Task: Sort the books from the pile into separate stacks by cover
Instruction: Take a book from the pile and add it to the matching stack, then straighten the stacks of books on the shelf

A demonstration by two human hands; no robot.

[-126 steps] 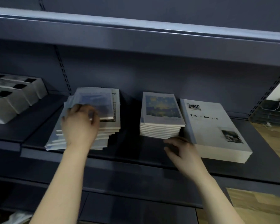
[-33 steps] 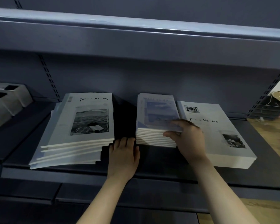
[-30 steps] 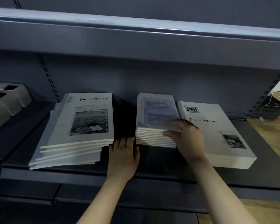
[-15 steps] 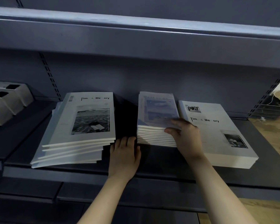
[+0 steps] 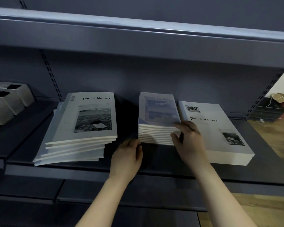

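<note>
Three groups of books lie on a dark shelf [image 5: 154, 161]. On the left, a loosely fanned pile [image 5: 82, 128] has a white cover with a black-and-white sea photo on top. The small neat stack [image 5: 157, 118] in the middle shows a bluish cover. A large white stack [image 5: 220, 133] lies on the right. My right hand [image 5: 188, 140] grips the front right corner of the middle stack, thumb on the page edges. My left hand [image 5: 128, 156] lies flat on the shelf, fingertips at the stack's front left corner.
Several white open-topped boxes [image 5: 5, 102] stand on the neighbouring shelf at far left. Another shelf board [image 5: 138, 30] hangs overhead. Wooden floor and a dark rack with clutter [image 5: 272, 108] show at the right, beyond the shelf's end.
A bluish book has left the left pile and now tops the middle stack. My left hand moved from the pile to the middle stack's front corner; in the last second both hands barely shifted.
</note>
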